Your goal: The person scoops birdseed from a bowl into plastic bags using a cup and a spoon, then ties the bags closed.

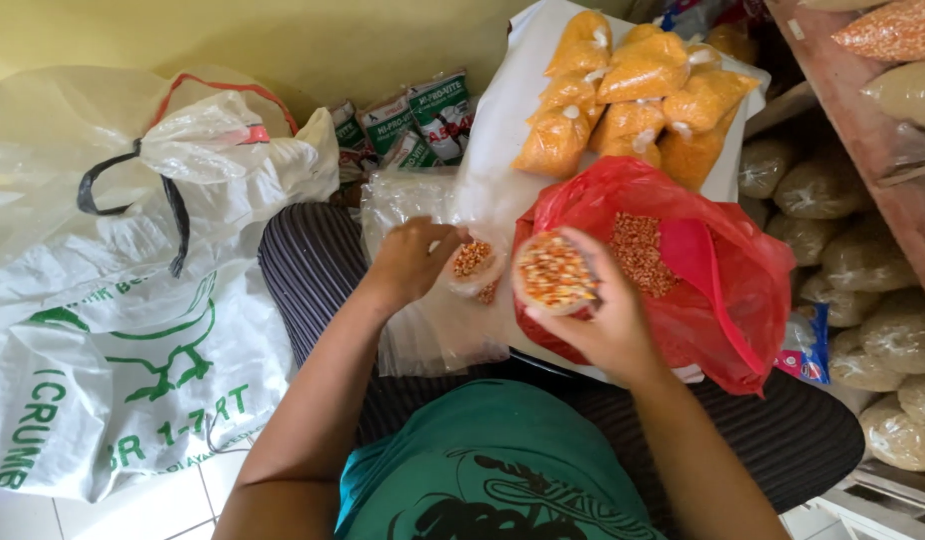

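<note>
Cupping a scoop of corn kernels, right hand is tipping; left hand is pinching open a small clear bag above the red sack's left edge; filling step, steady pouring required.

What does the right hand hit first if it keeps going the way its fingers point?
The right hand, holding a cup of corn kernels, points up-left toward the left hand. It would probably meet the small clear bag of kernels held there first, though depth is hard to judge.
</note>
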